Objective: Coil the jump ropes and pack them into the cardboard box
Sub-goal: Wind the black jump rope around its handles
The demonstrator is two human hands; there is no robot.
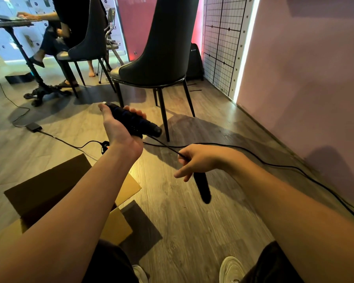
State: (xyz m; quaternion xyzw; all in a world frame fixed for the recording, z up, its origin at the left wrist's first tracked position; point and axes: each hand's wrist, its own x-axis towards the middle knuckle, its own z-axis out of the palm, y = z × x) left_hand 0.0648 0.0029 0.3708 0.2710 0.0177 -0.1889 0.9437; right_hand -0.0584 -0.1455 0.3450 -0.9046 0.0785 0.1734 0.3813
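Note:
My left hand point(119, 127) grips a black jump rope handle point(135, 120), palm up, above the floor. A thin black rope point(164, 146) runs from that handle to my right hand point(194, 160), which pinches it between thumb and fingers. A second black handle point(202, 186) hangs blurred below my right hand. More black rope point(274, 164) trails across the floor to the right, along the wall. The open cardboard box point(49, 184) sits on the floor at lower left, partly hidden by my left forearm.
A dark chair point(159, 64) stands just beyond my hands. Another person sits at a table point(10, 23) at the far left. A power adapter point(34, 127) and its cable lie on the wooden floor. A pink wall point(305, 88) runs along the right.

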